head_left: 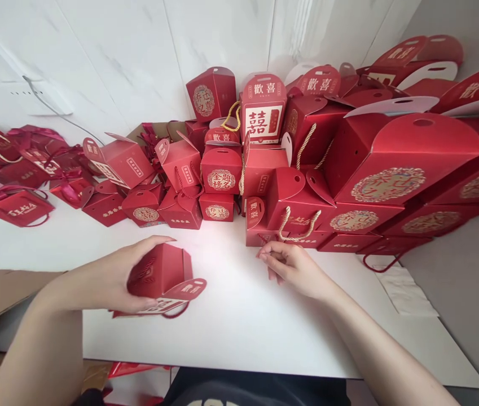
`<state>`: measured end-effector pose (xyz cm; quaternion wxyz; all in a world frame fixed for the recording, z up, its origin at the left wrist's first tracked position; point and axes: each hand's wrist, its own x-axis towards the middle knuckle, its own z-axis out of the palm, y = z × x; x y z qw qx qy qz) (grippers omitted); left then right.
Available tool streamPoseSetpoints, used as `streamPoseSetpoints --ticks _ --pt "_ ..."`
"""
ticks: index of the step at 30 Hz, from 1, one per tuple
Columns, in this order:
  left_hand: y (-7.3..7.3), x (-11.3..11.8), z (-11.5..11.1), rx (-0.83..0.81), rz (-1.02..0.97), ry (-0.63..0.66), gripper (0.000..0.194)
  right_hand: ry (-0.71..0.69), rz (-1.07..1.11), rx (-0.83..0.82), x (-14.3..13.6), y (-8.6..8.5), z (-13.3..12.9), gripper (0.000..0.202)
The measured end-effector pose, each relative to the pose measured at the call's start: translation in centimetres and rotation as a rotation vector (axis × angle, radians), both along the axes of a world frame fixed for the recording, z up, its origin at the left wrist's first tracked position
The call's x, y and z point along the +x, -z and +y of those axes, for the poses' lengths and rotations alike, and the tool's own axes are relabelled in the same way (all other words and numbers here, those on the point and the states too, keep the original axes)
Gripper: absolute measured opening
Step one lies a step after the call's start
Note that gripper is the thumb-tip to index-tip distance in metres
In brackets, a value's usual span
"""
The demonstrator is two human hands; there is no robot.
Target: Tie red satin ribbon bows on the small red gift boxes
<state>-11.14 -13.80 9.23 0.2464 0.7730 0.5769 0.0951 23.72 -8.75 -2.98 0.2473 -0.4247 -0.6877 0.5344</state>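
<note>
My left hand [137, 276] is wrapped round a small red gift box [167, 268] above the white table. The box is tilted, with a white-and-gold printed panel low on its front, a rounded slotted flap standing out to the right and a red cord handle hanging below. To the right, my right hand [285, 262] hovers over the table with thumb and fingers pinched together. Whatever lies between those fingertips, if anything, is too small to make out. Just beyond them stands a red box [300, 206] with a twisted cream rope handle.
Stacked red gift boxes [378, 163] fill the table's right and back. More boxes, some ribboned [23, 206], line the left. The white table [239, 332] ends before my body. Cardboard [2, 293] lies at left; a folded white tissue [406, 290] at right.
</note>
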Motion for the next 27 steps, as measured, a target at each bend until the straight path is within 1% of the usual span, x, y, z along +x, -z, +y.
streamPoseSetpoints --ticks 2,3,5,7,9,11,14,16,18,20,22,24,27 --pt "1.1 0.8 1.0 -0.004 -0.006 0.116 0.082 0.007 0.002 0.006 -0.1 -0.1 0.0 0.026" --pt "1.9 1.1 1.6 0.03 -0.043 0.155 0.087 0.016 0.006 0.012 -0.1 -0.2 0.0 0.026" --pt "3.8 1.7 2.8 0.119 -0.181 0.192 0.097 0.038 0.022 0.03 -0.2 -0.5 0.0 0.026" --pt "5.6 2.5 3.8 0.139 -0.251 0.209 0.103 0.051 0.05 0.056 -0.2 -0.9 -0.1 0.026" --pt "7.0 3.5 4.6 0.159 -0.272 0.231 0.104 0.037 0.075 0.107 -0.2 -1.3 -0.4 0.026" --pt "7.9 4.2 5.0 0.208 -0.241 0.265 0.093 -0.014 0.075 0.184 -0.2 -1.6 -0.7 0.03" --pt "8.4 4.7 5.0 0.284 -0.153 0.331 0.062 -0.095 0.005 0.356 -0.2 -1.7 -1.1 0.031" --pt "8.3 4.8 4.8 0.308 -0.126 0.352 0.048 -0.107 -0.051 0.545 -0.2 -1.6 -1.2 0.027" --pt "8.2 4.9 4.4 0.32 -0.113 0.367 0.041 -0.1 -0.088 0.78 -0.3 -1.7 -1.2 0.025" --pt "7.9 5.2 3.9 0.348 -0.071 0.406 0.038 -0.127 -0.122 0.997 -0.6 -2.0 -1.2 0.028" --pt "7.6 5.7 3.4 0.417 0.002 0.455 0.041 -0.193 -0.17 1.134 -1.3 -2.5 -1.2 0.038" --pt "7.2 6.2 2.9 0.486 0.093 0.472 0.047 -0.24 -0.235 1.19 -2.1 -3.0 -1.4 0.048" --pt "6.9 6.8 2.3 0.527 0.206 0.455 0.055 -0.22 -0.318 1.209 -3.0 -3.5 -1.7 0.05"
